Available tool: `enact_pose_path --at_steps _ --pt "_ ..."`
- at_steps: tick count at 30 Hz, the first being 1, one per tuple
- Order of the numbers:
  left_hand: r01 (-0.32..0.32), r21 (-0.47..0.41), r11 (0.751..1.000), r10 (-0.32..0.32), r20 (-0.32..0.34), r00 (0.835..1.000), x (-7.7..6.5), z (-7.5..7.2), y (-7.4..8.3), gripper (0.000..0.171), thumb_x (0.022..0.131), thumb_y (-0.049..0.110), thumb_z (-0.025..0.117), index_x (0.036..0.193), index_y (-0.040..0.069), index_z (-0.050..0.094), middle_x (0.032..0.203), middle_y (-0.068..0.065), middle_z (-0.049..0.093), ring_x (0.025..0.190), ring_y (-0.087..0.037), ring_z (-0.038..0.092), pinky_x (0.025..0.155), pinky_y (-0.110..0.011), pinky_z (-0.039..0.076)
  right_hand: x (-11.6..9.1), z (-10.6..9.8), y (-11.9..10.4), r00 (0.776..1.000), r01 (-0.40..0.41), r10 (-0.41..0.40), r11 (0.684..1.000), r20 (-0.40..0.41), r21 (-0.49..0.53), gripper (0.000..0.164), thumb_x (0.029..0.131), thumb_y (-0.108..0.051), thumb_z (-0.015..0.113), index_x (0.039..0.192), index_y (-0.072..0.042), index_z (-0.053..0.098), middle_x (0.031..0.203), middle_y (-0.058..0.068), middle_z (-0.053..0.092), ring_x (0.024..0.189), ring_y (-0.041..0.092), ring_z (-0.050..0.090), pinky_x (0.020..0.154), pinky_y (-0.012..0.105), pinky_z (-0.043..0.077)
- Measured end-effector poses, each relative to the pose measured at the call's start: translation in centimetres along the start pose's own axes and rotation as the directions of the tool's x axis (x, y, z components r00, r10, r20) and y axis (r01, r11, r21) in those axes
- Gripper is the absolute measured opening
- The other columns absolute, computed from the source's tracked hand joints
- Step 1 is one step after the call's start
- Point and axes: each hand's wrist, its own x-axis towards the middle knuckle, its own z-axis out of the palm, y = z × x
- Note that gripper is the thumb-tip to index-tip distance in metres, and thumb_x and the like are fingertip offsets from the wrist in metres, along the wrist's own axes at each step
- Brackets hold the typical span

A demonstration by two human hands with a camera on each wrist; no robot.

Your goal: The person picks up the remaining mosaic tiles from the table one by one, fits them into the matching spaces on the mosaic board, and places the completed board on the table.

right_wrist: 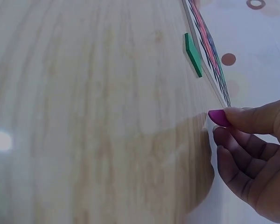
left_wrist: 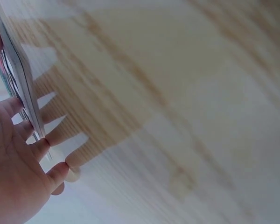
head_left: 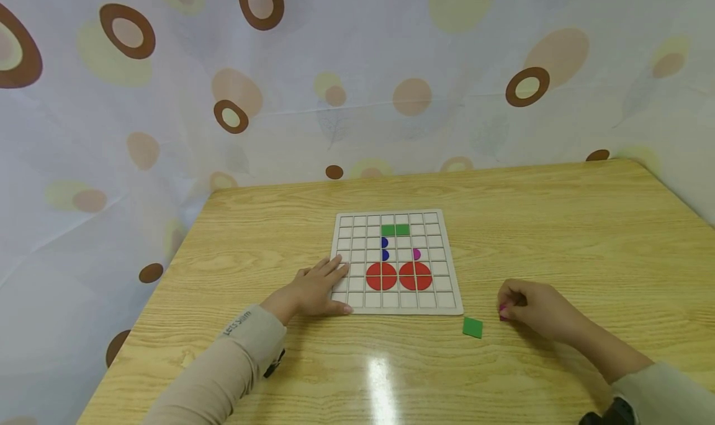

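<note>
A white grid board (head_left: 357, 301) lies on the wooden table. Red quarter pieces form two discs (head_left: 382, 276) on its lower half. Above them are two blue half-round pieces (head_left: 385, 242), one magenta half-round piece (head_left: 416, 254) and two green squares (head_left: 395, 230). My left hand (head_left: 315, 288) rests on the board's left edge with fingers spread and thumb at the lower edge. To the right of the board, my right hand (head_left: 536, 310) pinches a magenta half-round piece (right_wrist: 218, 117) between thumb and fingers. A loose green square (head_left: 472, 327) lies between that hand and the board.
The wooden table (head_left: 251, 226) runs back to a curtain (head_left: 380, 71) printed with brown rings and dots, which also hangs along the left side. Light glares off the tabletop in front of the board.
</note>
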Motion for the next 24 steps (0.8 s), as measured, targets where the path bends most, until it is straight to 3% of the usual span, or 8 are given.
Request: enact_pose_path --at_steps 8,16,24 --pt "0.007 -0.003 1.0 -0.007 0.005 1.0 0.1 0.1 -0.1 0.084 0.074 0.059 0.051 0.139 0.018 0.017 0.144 -0.004 0.007 0.129 -0.025 0.007 0.094 -0.049 0.018 1.5 0.5 -0.2 1.0 0.004 -0.003 1.0 -0.018 0.027 0.005 0.081 -0.007 0.058 0.079 -0.01 0.054 0.072 -0.002 0.054 0.069 0.013 0.048 0.061 0.027 0.04" --pt "-0.007 0.004 1.0 0.007 0.0 1.0 0.1 0.1 -0.2 0.083 0.075 0.059 0.05 0.139 0.018 0.016 0.144 -0.004 0.006 0.129 -0.026 0.007 0.095 -0.049 0.018 3.1 0.4 -0.5 0.999 -0.036 0.037 0.985 0.0 0.171 0.002 0.084 -0.006 0.054 0.085 -0.004 0.053 0.078 0.004 0.055 0.07 0.017 0.047 0.052 0.026 0.041" --pt "-0.017 -0.009 1.0 0.017 -0.006 1.0 -0.1 0.0 -0.2 0.084 0.075 0.059 0.049 0.139 0.017 0.016 0.144 -0.004 0.006 0.129 -0.025 0.007 0.095 -0.048 0.018 5.2 -0.4 -1.2 0.999 -0.014 0.021 0.976 -0.032 0.217 0.005 0.084 -0.005 0.054 0.087 -0.002 0.055 0.083 0.008 0.055 0.078 0.022 0.053 0.061 0.031 0.045"
